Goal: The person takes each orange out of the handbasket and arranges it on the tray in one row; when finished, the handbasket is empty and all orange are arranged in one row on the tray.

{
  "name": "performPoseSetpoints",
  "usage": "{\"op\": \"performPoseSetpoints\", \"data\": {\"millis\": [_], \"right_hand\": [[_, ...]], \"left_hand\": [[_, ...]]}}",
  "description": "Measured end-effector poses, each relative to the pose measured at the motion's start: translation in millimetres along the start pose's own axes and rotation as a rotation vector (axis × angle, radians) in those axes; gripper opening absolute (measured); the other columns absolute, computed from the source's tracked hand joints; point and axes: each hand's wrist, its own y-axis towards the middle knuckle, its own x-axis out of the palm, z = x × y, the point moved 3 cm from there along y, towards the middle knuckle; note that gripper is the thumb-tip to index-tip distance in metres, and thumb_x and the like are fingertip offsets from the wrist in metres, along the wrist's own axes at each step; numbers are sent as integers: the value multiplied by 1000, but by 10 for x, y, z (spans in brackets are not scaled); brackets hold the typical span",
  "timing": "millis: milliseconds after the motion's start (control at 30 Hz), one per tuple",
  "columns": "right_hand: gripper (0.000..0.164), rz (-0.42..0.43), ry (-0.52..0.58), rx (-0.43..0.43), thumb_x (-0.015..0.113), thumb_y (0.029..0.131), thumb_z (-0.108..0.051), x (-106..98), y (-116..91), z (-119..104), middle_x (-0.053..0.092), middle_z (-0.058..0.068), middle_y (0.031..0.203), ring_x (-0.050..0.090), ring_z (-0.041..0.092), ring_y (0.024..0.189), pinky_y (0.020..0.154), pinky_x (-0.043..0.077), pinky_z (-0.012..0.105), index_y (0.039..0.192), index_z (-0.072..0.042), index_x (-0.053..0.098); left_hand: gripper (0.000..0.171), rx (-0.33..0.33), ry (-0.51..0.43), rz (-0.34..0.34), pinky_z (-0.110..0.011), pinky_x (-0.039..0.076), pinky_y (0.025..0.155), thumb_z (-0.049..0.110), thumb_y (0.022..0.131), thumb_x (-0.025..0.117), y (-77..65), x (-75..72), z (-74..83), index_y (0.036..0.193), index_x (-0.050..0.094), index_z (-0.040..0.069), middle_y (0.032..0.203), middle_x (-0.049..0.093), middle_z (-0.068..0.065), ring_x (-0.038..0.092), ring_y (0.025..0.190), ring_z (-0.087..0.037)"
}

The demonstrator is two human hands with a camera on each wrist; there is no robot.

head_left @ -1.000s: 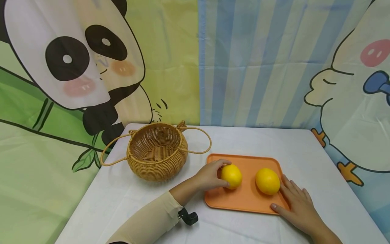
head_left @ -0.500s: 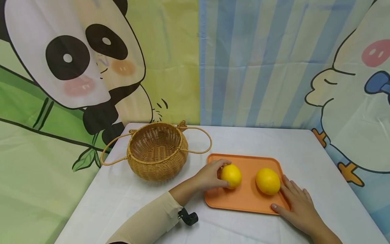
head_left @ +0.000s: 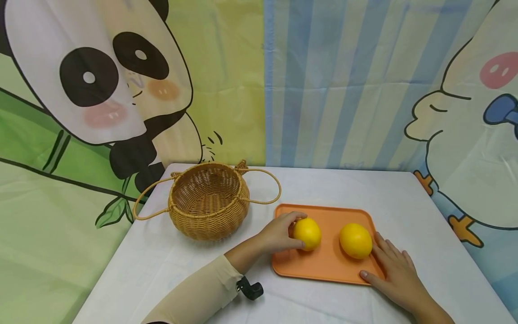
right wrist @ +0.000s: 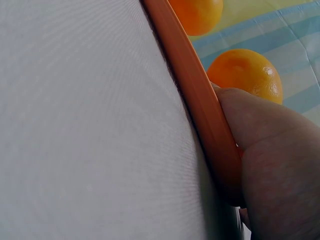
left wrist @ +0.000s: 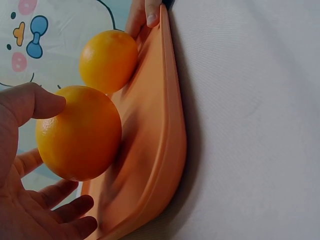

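Two round oranges sit on an orange rectangular tray point(head_left: 319, 269). My left hand point(head_left: 279, 234) holds the left orange point(head_left: 308, 235) from its left side, thumb and index finger curved about it. In the left wrist view the thumb presses that orange point(left wrist: 82, 135), and the other fingers spread below it. The right orange point(head_left: 355, 240) stands beside my right hand point(head_left: 398, 276). That hand rests on the tray's near right corner, its fingers fairly straight along the right edge and its thumb on the front rim point(right wrist: 200, 100).
A round wicker basket point(head_left: 210, 225) with two loop handles stands at the back left of the white-covered table point(head_left: 332, 186). A black camera mount point(head_left: 251, 288) sticks out from the left sleeve. A printed cartoon curtain point(head_left: 226, 81) hangs behind the table.
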Motion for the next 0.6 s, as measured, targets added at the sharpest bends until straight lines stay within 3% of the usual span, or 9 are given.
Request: {"op": "performPoseSetpoints", "data": {"millis": [233, 600], "right_hand": [[102, -7, -11, 13, 70, 92, -68, -7, 4, -17, 14, 22, 176, 21, 59, 151, 115, -5, 82, 165, -4, 37], [101, -12, -8, 9, 70, 93, -67, -7, 8, -5, 13, 22, 176, 21, 60, 150, 115, -5, 81, 165, -3, 37]], "left_hand": [[76, 9, 0, 3, -39, 49, 103, 32, 85, 89, -5, -4, -1, 152, 55, 29, 138, 59, 0, 59, 121, -16], [80, 2, 3, -10, -46, 45, 112, 36, 87, 88, -2, 12, -20, 157, 51, 27, 147, 58, -6, 58, 134, -27]]}}
